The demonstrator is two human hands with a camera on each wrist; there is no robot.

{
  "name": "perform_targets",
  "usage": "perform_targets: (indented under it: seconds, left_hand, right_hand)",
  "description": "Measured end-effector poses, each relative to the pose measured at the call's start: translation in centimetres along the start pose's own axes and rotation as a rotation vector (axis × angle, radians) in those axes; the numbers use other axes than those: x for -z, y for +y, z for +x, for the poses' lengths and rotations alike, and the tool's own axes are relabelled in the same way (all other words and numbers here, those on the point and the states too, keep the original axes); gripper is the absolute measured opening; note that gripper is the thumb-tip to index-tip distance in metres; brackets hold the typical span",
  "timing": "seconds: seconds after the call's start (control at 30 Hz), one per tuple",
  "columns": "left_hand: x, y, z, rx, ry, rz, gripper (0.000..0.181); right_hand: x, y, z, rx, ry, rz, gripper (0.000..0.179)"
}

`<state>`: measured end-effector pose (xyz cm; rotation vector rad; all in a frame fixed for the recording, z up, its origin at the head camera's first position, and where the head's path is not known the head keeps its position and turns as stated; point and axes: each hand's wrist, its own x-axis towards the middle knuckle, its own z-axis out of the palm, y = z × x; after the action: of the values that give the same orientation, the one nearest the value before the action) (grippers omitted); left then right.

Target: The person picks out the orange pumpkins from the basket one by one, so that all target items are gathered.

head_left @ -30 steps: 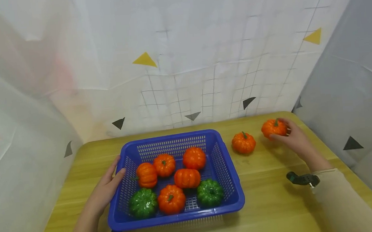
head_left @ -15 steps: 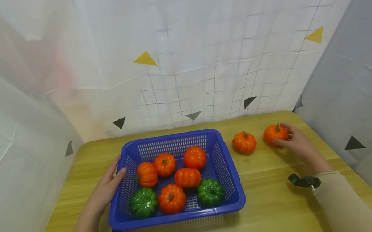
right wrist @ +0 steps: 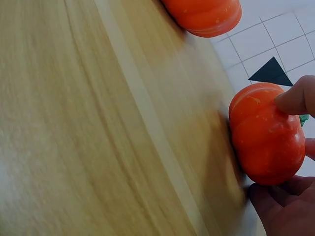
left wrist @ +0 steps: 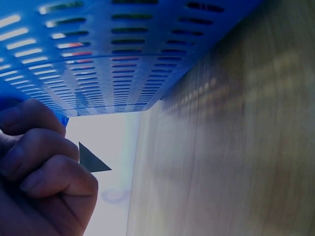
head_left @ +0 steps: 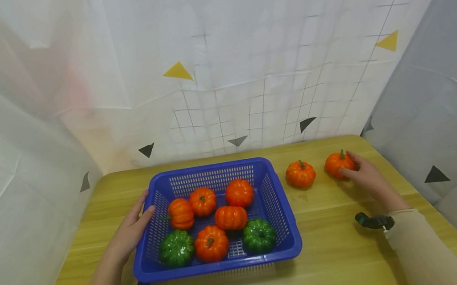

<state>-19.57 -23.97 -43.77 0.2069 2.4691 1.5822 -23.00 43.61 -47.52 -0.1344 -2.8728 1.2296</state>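
My right hand (head_left: 364, 174) grips a small orange pumpkin (head_left: 338, 166) at the table's back right. In the right wrist view the thumb (right wrist: 298, 96) presses the pumpkin's side and the other fingers lie round its far and lower sides. Just left of it sits another orange pumpkin (head_left: 300, 175). My left hand (head_left: 128, 233) holds the left side of a blue plastic basket (head_left: 218, 267), thumb over the rim; the left wrist view shows curled fingers (left wrist: 54, 172) beside the slotted wall. Inside the basket lie several orange pumpkins (head_left: 211, 243) and two green pumpkins (head_left: 258, 236).
The wooden table (head_left: 325, 251) ends at a white sheeted wall (head_left: 223, 71) behind, marked with grid lines and triangles. More sheeting hangs at the left and right sides. A dark wrist mount (head_left: 373, 222) sits by the right sleeve.
My right hand has lowered the orange pumpkin and shifted slightly right with it, down to the table beside the other loose pumpkin. The left hand and basket stay in place.
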Motion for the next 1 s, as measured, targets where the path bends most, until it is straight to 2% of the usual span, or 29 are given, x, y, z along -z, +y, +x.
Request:
perform_targets:
  seconds: [0.2, 0.37, 0.47, 0.57, 0.8, 1.0]
  left_hand:
    - [0.0, -0.1, 0.0, 0.003, -0.001, -0.009, 0.068]
    - [0.0, 0.0, 0.0, 0.009, 0.000, -0.011, 0.069]
    - [0.0, 0.1, 0.0, 0.009, 0.004, -0.014, 0.068]
    - [0.0, 0.2, 0.0, 0.011, 0.004, -0.013, 0.068]
    - [-0.1, 0.0, 0.2, -0.005, 0.001, -0.007, 0.068]
    - [0.0, -0.2, 0.2, -0.023, 0.005, -0.008, 0.067]
  right_hand:
    - [0.2, 0.1, 0.0, 0.017, -0.015, 0.008, 0.091]
    - [0.6, 0.0, -0.4, -0.019, -0.021, 0.039, 0.097]
    - [1.1, -0.4, -0.9, -0.034, -0.015, 0.065, 0.099]
    - [1.6, -1.2, -1.4, -0.014, 0.000, 0.102, 0.098]
    - [2.7, -4.9, -2.6, 0.089, 0.097, 0.059, 0.092]
    - [2.7, -9.8, -2.7, 0.160, 0.065, 0.023, 0.092]
